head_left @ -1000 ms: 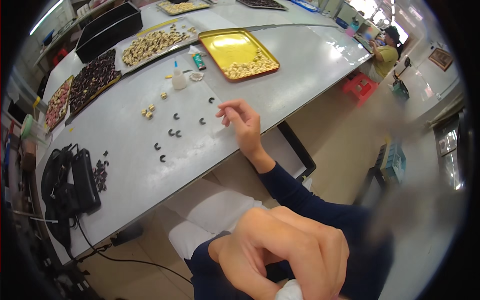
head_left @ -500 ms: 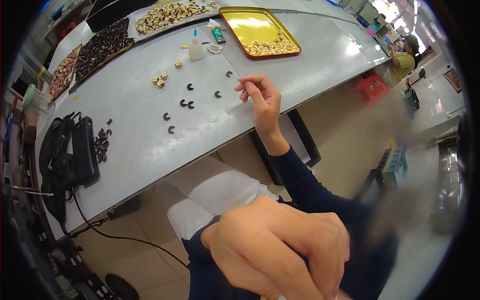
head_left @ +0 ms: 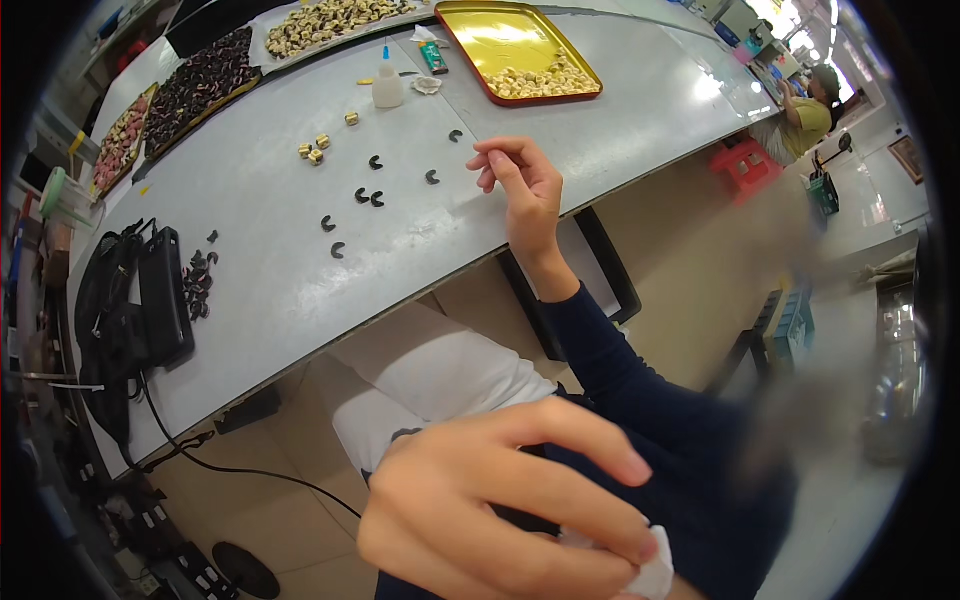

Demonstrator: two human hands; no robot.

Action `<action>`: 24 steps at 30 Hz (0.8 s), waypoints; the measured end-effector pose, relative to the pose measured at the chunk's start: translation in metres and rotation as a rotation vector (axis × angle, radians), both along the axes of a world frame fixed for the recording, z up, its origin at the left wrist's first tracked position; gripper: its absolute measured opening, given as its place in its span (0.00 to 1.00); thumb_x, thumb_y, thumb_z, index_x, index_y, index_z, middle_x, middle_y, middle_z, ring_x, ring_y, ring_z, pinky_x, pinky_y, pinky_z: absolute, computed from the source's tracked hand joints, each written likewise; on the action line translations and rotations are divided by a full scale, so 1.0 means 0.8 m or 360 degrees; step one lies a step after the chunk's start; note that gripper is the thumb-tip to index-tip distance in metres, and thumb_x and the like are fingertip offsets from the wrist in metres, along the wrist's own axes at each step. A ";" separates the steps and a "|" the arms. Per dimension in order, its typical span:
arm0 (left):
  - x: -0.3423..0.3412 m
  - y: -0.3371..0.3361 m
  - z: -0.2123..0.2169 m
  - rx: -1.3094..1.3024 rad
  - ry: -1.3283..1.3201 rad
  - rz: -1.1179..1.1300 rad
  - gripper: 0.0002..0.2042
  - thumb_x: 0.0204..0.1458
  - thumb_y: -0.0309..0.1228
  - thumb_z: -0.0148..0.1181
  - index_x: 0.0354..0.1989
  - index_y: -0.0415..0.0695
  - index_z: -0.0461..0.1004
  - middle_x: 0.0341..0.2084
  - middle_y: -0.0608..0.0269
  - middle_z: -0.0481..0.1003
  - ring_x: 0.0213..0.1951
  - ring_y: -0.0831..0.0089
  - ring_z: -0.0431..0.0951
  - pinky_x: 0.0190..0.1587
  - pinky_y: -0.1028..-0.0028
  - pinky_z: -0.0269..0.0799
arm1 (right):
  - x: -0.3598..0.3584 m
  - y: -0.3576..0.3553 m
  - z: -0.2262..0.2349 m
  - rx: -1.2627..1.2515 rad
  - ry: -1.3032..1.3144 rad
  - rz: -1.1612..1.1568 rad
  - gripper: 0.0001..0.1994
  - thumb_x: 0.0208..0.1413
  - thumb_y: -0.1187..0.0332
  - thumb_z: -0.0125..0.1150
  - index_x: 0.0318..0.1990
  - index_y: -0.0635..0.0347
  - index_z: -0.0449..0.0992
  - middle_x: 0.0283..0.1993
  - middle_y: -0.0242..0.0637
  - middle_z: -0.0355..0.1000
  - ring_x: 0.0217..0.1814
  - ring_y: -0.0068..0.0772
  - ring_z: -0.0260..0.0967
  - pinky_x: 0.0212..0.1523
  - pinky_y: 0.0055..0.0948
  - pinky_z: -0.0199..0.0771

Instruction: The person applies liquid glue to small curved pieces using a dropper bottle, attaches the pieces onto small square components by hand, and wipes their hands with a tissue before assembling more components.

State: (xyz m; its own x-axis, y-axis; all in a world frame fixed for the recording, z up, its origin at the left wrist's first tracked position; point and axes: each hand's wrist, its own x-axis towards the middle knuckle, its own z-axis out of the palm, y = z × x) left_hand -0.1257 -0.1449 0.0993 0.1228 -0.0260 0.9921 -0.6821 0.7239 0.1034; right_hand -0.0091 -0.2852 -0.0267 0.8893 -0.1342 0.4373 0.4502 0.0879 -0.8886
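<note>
Left hand (head_left: 445, 500) pinches a crumpled white tissue (head_left: 657, 570), best held lightly but securely; right hand (head_left: 528, 195) curls its fingers near a black C-shaped piece (head_left: 455, 136), any hold unclear.

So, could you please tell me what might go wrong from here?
The right hand could brush the dark curved pieces lying loose nearby. The black cord hanging below the table might snag and disturb the black device. The upright bottle could tip if bumped.
</note>
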 end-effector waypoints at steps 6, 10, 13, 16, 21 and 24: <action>-0.016 -0.006 -0.064 -0.0146 0.1241 0.0057 0.12 0.48 0.39 0.67 0.24 0.44 0.74 0.25 0.66 0.68 0.27 0.66 0.75 0.39 0.64 0.66 | -0.005 0.011 -0.005 0.0006 -0.0001 0.0032 0.08 0.61 0.73 0.50 0.41 0.67 0.75 0.33 0.38 0.75 0.29 0.18 0.66 0.34 0.18 0.66; 0.000 -0.001 -0.100 -0.0221 0.1742 -0.0385 0.26 0.53 0.48 0.63 0.56 0.49 0.64 0.41 0.67 0.68 0.46 0.68 0.73 0.53 0.59 0.68 | -0.005 0.002 -0.004 0.0005 -0.0004 -0.0027 0.08 0.61 0.73 0.51 0.41 0.67 0.75 0.33 0.39 0.75 0.29 0.19 0.65 0.33 0.18 0.66; -0.006 -0.005 -0.088 -0.0379 0.1805 -0.0492 0.32 0.57 0.44 0.59 0.66 0.50 0.54 0.53 0.64 0.68 0.54 0.67 0.71 0.58 0.58 0.68 | 0.000 0.001 -0.004 0.0010 -0.0013 0.0030 0.07 0.62 0.75 0.50 0.41 0.66 0.75 0.33 0.37 0.75 0.30 0.17 0.65 0.34 0.17 0.66; 0.002 -0.002 -0.099 -0.0430 0.1667 -0.0670 0.34 0.59 0.40 0.57 0.70 0.51 0.48 0.59 0.63 0.65 0.59 0.64 0.68 0.61 0.57 0.66 | 0.000 -0.001 -0.002 0.0017 0.0005 0.0039 0.08 0.62 0.74 0.50 0.42 0.67 0.75 0.34 0.37 0.75 0.30 0.18 0.65 0.34 0.18 0.66; 0.006 -0.016 -0.120 -0.0391 0.1750 -0.0286 0.19 0.59 0.30 0.58 0.57 0.42 0.66 0.55 0.57 0.69 0.55 0.65 0.72 0.57 0.60 0.70 | -0.011 -0.004 -0.002 0.0052 0.0022 0.0235 0.12 0.64 0.70 0.45 0.45 0.69 0.73 0.37 0.42 0.73 0.33 0.22 0.65 0.38 0.22 0.66; 0.005 -0.042 -0.153 -0.0146 0.2104 0.0069 0.12 0.58 0.24 0.58 0.49 0.37 0.70 0.44 0.61 0.75 0.46 0.76 0.76 0.49 0.74 0.73 | -0.050 -0.018 -0.014 -0.0145 0.0007 0.0594 0.23 0.65 0.59 0.39 0.55 0.71 0.69 0.50 0.48 0.70 0.45 0.31 0.68 0.49 0.28 0.67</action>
State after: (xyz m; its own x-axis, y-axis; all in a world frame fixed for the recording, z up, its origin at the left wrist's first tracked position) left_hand -0.1219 -0.1783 -0.0233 0.9904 0.0628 0.1233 -0.1288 0.7443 0.6554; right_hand -0.0495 -0.2993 -0.0379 0.8715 0.2382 0.4287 0.3984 0.1658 -0.9021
